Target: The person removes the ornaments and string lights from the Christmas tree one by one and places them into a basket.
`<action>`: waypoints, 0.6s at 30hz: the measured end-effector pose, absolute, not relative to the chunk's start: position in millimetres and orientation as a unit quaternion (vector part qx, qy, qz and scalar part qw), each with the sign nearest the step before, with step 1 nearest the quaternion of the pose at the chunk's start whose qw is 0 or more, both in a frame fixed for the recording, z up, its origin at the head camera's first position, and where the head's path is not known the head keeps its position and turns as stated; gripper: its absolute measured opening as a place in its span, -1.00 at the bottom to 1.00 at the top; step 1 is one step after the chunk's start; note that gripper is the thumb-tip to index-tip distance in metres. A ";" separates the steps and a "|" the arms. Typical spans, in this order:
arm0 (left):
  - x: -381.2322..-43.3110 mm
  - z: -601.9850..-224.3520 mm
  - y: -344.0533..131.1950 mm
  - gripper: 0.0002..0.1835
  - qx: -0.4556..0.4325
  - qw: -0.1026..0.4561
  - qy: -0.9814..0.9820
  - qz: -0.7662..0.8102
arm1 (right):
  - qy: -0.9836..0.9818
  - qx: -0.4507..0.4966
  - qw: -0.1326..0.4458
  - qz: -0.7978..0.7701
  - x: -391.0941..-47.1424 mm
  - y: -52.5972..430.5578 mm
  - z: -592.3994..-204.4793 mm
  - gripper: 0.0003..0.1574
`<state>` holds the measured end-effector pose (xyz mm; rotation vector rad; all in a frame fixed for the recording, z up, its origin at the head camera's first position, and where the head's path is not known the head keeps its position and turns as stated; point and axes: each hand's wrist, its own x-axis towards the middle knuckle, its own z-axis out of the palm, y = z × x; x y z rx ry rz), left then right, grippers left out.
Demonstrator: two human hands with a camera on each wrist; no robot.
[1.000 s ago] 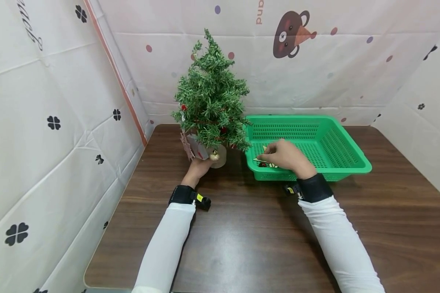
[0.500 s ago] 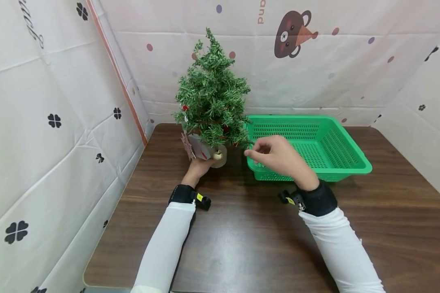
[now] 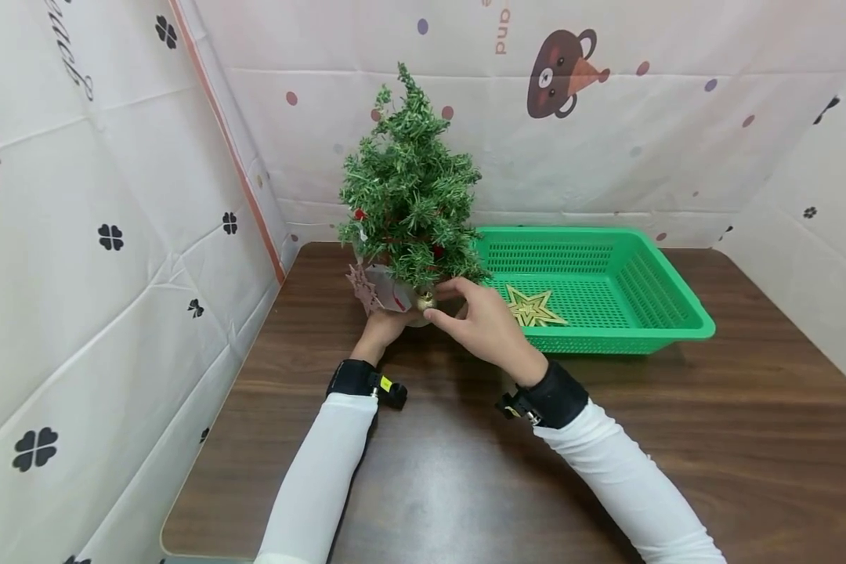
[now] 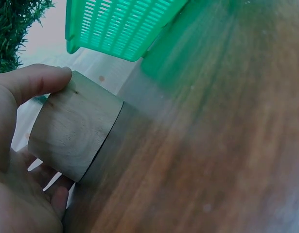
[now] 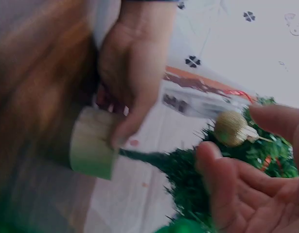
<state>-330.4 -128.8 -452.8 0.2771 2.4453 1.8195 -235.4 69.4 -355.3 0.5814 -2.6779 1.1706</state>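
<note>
A small green Christmas tree [image 3: 412,180] stands on a round wooden base [image 4: 76,128]. My left hand [image 3: 384,327] grips that base, thumb on its upper rim and fingers below in the left wrist view. A glittery gold ball ornament [image 5: 230,128] hangs from a low front branch. Around it my right hand [image 3: 489,325] has its thumb and forefinger spread, the thumb tip right at the ball in the head view. The right wrist view shows gaps between these fingers and the ball. Beside the base hang a pink snowflake ornament [image 3: 363,288] and a white tag-like piece [image 3: 389,287].
A green plastic basket [image 3: 684,321] stands right of the tree, with a gold star [image 3: 532,308] inside. Small red ornaments [image 3: 359,213] sit among the branches. Patterned white sheets [image 3: 310,141] bound the brown wooden table [image 3: 423,462] at the back and sides.
My right hand has moved left from inside the basket to the gold ball, and the star shows more fully. My left hand stays on the base.
</note>
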 end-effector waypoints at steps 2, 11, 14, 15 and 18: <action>-330.5 -453.3 -129.2 -0.37 0.094 0.040 0.803 0.588 | -0.886 0.201 0.081 0.409 -237.4 66.9 -360.0 -0.49; -331.6 -456.0 -128.8 -0.37 0.096 0.036 0.802 0.588 | -0.852 0.202 0.073 0.478 -239.9 64.2 -365.3 -0.69; -332.9 -455.9 -127.8 -0.37 0.109 0.029 0.799 0.591 | -0.841 0.205 0.090 0.492 -237.6 66.7 -360.4 -0.71; -333.2 -455.7 -127.7 -0.39 0.112 0.026 0.798 0.592 | -0.836 0.207 0.097 0.498 -236.8 67.6 -358.6 -0.70; -333.6 -455.2 -128.2 -0.46 0.113 0.024 0.798 0.592 | -0.823 0.217 0.128 0.509 -235.4 70.5 -353.7 -0.67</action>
